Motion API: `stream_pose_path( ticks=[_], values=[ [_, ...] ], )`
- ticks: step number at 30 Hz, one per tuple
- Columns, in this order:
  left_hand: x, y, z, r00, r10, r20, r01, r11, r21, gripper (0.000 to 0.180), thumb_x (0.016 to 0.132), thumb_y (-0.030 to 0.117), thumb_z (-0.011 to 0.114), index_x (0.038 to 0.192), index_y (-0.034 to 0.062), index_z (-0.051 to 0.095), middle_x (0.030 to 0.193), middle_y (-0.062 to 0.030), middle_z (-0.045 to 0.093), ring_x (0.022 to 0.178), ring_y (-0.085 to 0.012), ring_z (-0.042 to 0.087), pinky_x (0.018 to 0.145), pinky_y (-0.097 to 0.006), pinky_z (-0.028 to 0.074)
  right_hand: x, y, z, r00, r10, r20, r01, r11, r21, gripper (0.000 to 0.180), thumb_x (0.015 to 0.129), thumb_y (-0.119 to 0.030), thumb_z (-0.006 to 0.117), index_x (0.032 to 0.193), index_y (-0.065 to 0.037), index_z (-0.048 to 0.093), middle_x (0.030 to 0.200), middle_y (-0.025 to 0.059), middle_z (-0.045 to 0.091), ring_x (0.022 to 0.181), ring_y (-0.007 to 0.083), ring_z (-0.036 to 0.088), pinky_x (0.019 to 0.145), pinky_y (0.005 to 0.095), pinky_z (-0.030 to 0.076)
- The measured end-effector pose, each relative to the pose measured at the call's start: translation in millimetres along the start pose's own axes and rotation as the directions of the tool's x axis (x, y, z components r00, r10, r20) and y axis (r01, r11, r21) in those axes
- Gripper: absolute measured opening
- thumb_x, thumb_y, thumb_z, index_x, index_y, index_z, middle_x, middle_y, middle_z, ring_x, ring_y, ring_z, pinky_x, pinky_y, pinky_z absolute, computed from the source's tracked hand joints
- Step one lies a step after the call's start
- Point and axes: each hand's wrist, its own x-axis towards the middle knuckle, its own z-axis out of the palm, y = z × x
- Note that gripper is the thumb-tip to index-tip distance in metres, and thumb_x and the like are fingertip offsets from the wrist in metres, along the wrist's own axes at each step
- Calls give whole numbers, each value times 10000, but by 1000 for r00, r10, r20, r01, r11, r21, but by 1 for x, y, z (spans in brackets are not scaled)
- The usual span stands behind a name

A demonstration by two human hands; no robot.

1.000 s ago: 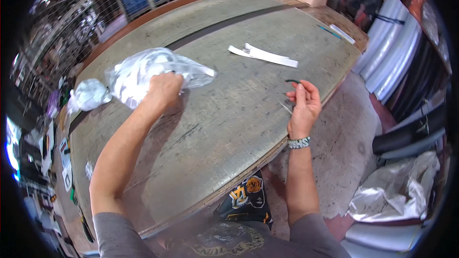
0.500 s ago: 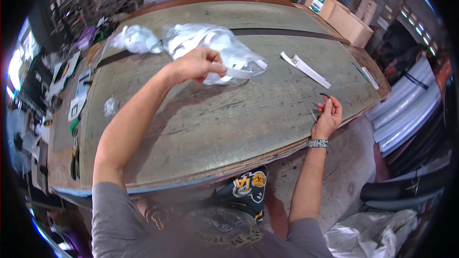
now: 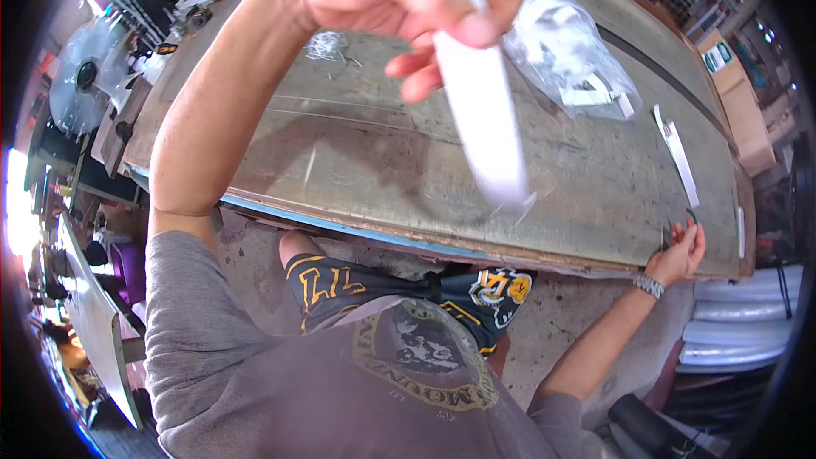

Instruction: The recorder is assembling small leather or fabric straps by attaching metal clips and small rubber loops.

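Observation:
Raised close in front of me, my left hand (image 3: 425, 4) pinches the top of a white strip (image 3: 484, 123), which hangs down over the table and is blurred at its lower end. Fine loose threads (image 3: 525, 206) show at that end. At the table's front right edge, my right hand (image 3: 677, 252) is closed around a small tool with a dark curved handle (image 3: 691, 216); its exact kind is not clear. Beyond that hand lies another white strip (image 3: 677, 157), apparently folded. A clear plastic bag (image 3: 578, 51) of white pieces lies behind the held strip.
The worktable (image 3: 357, 161) has a worn greenish top. Cut white threads (image 3: 327, 45) lie in a small heap at its far left. A fan (image 3: 85, 76) stands left, a long cardboard box (image 3: 738, 106) lies at the back right, and plastic-wrapped rolls (image 3: 739, 323) are beside the table.
My left hand has lifted the white strip up and toward me, away from the bag. The view has turned left; my right hand stays by the table edge with the tool.

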Motion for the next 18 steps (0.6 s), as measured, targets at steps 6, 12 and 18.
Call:
stream_pose_path(
  ticks=[6, 12, 18],
  values=[
    [-6, -73, -26, 927, -372, -49, 356, 831, 427, 228, 831, 196, 733, 776, 7, 617, 662, -45, 652, 564, -85, 619, 500, -244, 460, -2, -5, -9, 1000, 3, -29, -3, 1000, -4, 179, 977, -135, 625, 1120, -31, 599, 1079, 112, 709, 740, 120, 647, 638, 215, 497],
    [32, -143, -27, 962, 44, -268, 171, 667, 725, 248, 846, 216, 703, 896, -24, 671, 798, -132, 673, 779, -258, 651, 702, -366, 490, -3, -1, 1, 999, -21, -27, 20, 999, -47, 169, 983, -120, 610, 1122, -25, 594, 1075, 129, 707, 727, 122, 649, 619, 211, 497],
    [-25, -103, 25, 864, 135, -484, 378, 460, 803, 319, 857, 317, 687, 886, 6, 623, 830, -167, 650, 802, -345, 631, 721, -421, 489, -6, -3, -4, 1000, 6, -24, -8, 998, -67, 184, 988, -111, 596, 1141, -12, 577, 1080, 137, 705, 730, 131, 651, 620, 209, 498]
  ],
)
